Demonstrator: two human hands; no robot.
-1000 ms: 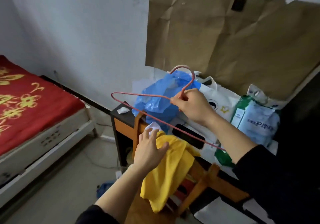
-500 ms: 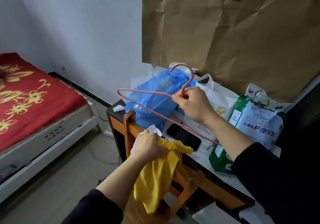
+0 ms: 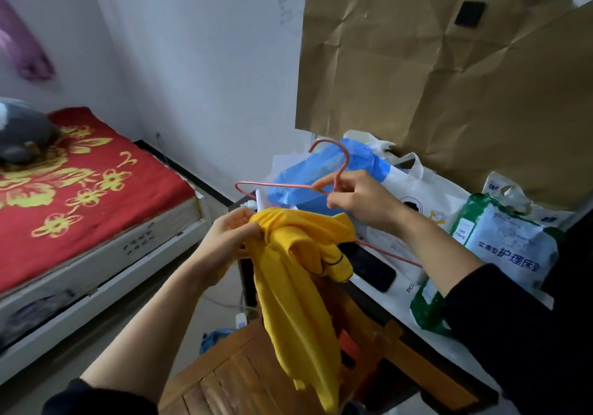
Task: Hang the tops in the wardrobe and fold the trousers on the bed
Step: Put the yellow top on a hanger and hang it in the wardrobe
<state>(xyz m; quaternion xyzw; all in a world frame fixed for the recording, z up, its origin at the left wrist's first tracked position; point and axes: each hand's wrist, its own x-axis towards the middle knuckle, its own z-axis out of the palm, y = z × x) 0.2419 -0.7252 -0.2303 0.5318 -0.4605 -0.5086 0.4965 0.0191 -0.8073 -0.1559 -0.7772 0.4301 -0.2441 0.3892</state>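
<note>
The left hand [image 3: 224,241] grips the bunched top [image 3: 298,286] at its upper edge, fingers curled into the cloth. The rest hangs over a chair [image 3: 224,382] at 6 o'clock. The right hand [image 3: 362,203] pinches the hanger [image 3: 279,185] below its hook, at 1 o'clock from the top. The counter [image 3: 426,366] behind carries bags. The bed [image 3: 96,196] lies at 9 o'clock.

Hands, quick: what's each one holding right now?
Left hand: closed, gripping the bunched yellow top.
Right hand: closed, pinching the pink wire hanger just below its hook.
</note>
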